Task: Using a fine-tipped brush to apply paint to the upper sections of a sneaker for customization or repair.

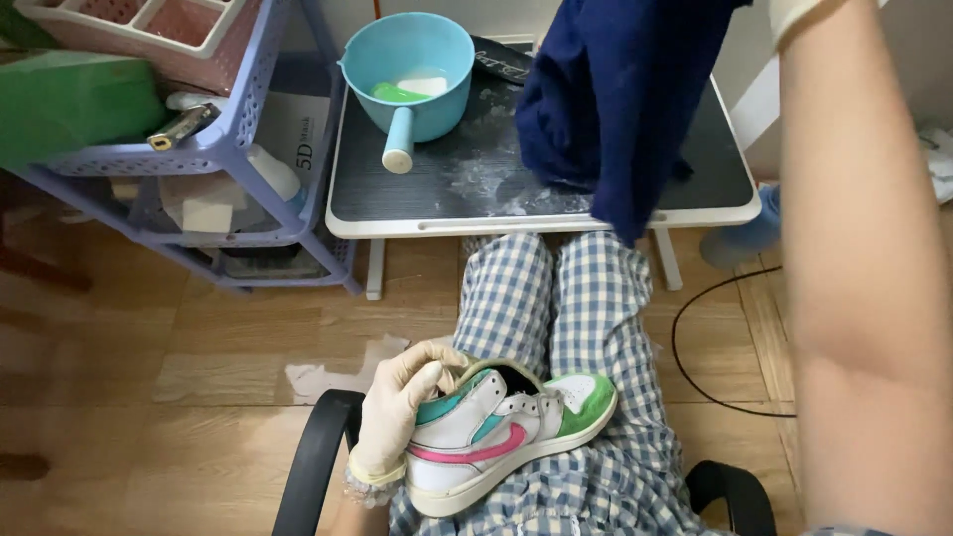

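Note:
My gloved left hand [399, 409] grips the heel of a white sneaker [501, 434] with teal, pink and green patches. The shoe rests on my lap, on checked blue trousers [556, 298]. My right arm is raised at the right side of the view, and only the glove cuff of my right hand [794, 15] shows at the top edge. A dark blue cloth [611, 99] hangs beside that arm over the small table [437, 203]. Whether the right hand holds the cloth is hidden beyond the top edge.
A light blue scoop bowl [407, 69] with green and white pieces inside stands on the wet dark tabletop. A lilac plastic rack [228, 149] with boxes stands at the left. A black cable [695, 337] curls on the wooden floor. Black chair armrests [318, 462] flank my lap.

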